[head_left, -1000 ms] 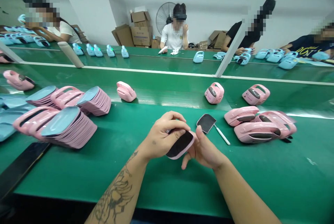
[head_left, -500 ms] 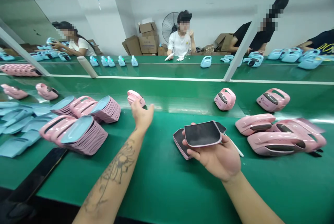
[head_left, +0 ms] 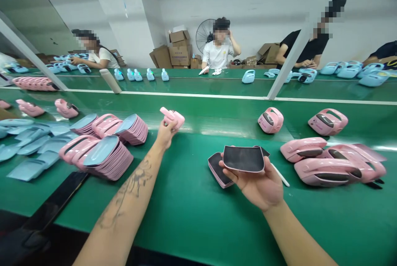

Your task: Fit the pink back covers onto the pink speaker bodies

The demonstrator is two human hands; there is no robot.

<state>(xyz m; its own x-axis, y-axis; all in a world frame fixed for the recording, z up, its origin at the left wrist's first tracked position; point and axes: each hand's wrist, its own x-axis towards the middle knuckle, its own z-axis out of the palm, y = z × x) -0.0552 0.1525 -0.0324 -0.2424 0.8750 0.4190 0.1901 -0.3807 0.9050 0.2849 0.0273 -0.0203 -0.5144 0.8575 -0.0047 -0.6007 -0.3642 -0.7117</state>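
while the left hand (head_left: 166, 134) closes around a small pink plastic housing (head_left: 173, 117) above the middle of the green conveyor belt (head_left: 192, 212), its fingers wrap the underside and the shell tips up clear of the surface. the right hand (head_left: 256, 187) lies palm up and half open at the near right, cradling a black-faced panel (head_left: 243, 159) with a thin pink rim, the thumb resting over its near edge. just left of that hand, a second pink-rimmed panel (head_left: 217, 170) sits on the belt. a white-handled spatula (head_left: 281, 174) runs out from behind the held panel, with only a sliver of its black head showing.

further right, a loose heap of pink housings (head_left: 325, 171) lies together, and two single housings (head_left: 271, 120) stand apart toward the far side of the belt. to the left, leaning stacks of pink shells topped by pale blue covers (head_left: 108, 159) fill the near side, with loose pale blue pieces (head_left: 31, 150) spread beyond them. judging by how things lie, a fair batch looks assembled on the right, while the stacks and loose pieces on the left suggest that much remains unjoined. across a glass divider, a co-worker (head_left: 218, 49) sits at another belt among pale blue units.
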